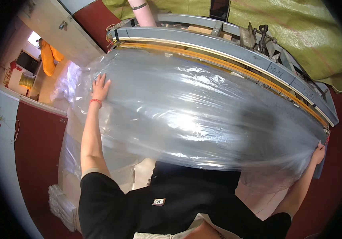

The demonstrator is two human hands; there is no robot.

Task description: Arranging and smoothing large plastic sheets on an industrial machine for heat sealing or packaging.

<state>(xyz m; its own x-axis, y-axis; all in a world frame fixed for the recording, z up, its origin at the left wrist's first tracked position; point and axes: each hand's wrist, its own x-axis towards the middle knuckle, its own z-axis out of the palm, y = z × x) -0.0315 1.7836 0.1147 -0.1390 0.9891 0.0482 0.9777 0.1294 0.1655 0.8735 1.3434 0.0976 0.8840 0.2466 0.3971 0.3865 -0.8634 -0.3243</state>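
Clear film spread btwn both hands, R end pinched

Clear plastic film (171, 103) lay wide across the work area in front of the person, long side running L to R, just on the near side of a grey metal frame (187, 39). Orange strip (219, 60) ran along the frame's near side, approx. following the film's far edge. L hand (100, 87) was flat on the film nr its L end, fingers spread & straight, not gripping; red bracelet (95, 101) on that wrist. R hand (318, 153) had the film's R end betw. thumb & bent fingers; creases converged twd that grip. Film was shiny, w/ bright glare mid-sheet & a dark patch R of ctr. Its near edge hung in front of the person's black top (187, 193).

Bkgd: pink tube (144, 14) stood at the frame's far L, dark metal clamp (262, 38) on its R half, green woven sheet (294, 24) behind. Door w/ metal handle (63, 25) upper L; orange item (47, 59) beyond it, kind unclear. Folded stack of clear/whitish plastic (62, 205) sat lower L, well apart from L hand.
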